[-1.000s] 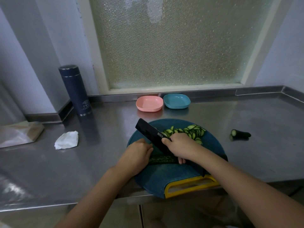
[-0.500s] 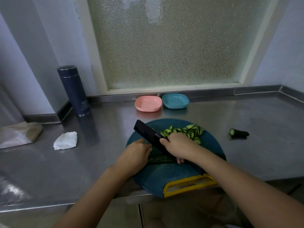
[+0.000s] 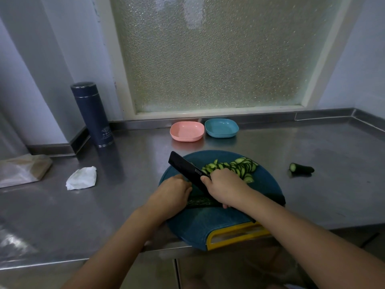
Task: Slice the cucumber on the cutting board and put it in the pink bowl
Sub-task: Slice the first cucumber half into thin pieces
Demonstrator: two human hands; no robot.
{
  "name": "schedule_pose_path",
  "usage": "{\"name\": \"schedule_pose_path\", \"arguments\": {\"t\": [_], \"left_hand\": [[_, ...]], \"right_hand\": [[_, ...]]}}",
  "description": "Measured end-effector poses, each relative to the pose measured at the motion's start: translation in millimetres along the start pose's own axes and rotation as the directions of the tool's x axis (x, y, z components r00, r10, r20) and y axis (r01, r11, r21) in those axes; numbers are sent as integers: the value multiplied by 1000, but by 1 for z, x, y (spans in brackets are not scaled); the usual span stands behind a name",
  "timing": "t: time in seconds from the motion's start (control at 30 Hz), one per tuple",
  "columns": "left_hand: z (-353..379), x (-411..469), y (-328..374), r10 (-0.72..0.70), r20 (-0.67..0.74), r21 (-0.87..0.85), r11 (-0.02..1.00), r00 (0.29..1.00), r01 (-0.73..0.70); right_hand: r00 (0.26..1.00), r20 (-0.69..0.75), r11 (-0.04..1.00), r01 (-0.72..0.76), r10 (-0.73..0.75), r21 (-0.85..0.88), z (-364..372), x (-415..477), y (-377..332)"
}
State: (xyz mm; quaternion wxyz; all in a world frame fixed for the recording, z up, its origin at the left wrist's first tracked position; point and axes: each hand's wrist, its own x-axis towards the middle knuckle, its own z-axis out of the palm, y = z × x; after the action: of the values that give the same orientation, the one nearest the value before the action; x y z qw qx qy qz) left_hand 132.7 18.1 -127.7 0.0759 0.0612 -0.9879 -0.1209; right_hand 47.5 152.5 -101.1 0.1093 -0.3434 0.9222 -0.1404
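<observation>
The dark green cucumber (image 3: pixel 200 202) lies crosswise on the round teal plastic cutting board (image 3: pixel 208 228), between my two hands. My left hand (image 3: pixel 170 195) is curled down over its left part and holds it against the board, so only the short stretch between the hands shows. My right hand (image 3: pixel 225 186) is wrapped round the handle of the black-bladed knife (image 3: pixel 185 166), thumb laid along the side of the blade. The blade runs away from me and to the left, passing just beside my left knuckles. Whether its edge touches the cucumber I cannot tell, as my right hand covers that spot.

Just beyond my right hand, a heap of thin pale green cucumber slices (image 3: pixel 235 167) lies on the far part of the board. The board's yellow handle (image 3: pixel 239 233) is near my right forearm, at the front edge of the stainless steel desk (image 3: pixel 312 195).

Farther beyond the hands, at the back of the desk, the shallow pink plastic bowl (image 3: pixel 186 131) sits with nothing in it, and a shallow blue plastic bowl (image 3: pixel 221 127) sits just to its right. Well to the right of my right hand lies a short dark green cucumber end (image 3: pixel 301 168). To the left of my left hand there is a crumpled white tissue (image 3: pixel 81 178), and beyond that a tall navy metal flask (image 3: pixel 92 113) standing upright.
</observation>
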Motion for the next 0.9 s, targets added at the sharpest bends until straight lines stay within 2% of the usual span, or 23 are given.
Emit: {"name": "schedule_pose_path", "arguments": {"t": [0.43, 0.9], "left_hand": [[-1, 0, 0, 10, 3, 12, 1000, 1000, -10], [-2, 0, 1, 10, 6, 0, 1000, 1000, -10]], "right_hand": [[1000, 28, 1000, 1, -1, -2, -2, -1, 1], [999, -31, 999, 26, -27, -26, -1, -4, -5]]}}
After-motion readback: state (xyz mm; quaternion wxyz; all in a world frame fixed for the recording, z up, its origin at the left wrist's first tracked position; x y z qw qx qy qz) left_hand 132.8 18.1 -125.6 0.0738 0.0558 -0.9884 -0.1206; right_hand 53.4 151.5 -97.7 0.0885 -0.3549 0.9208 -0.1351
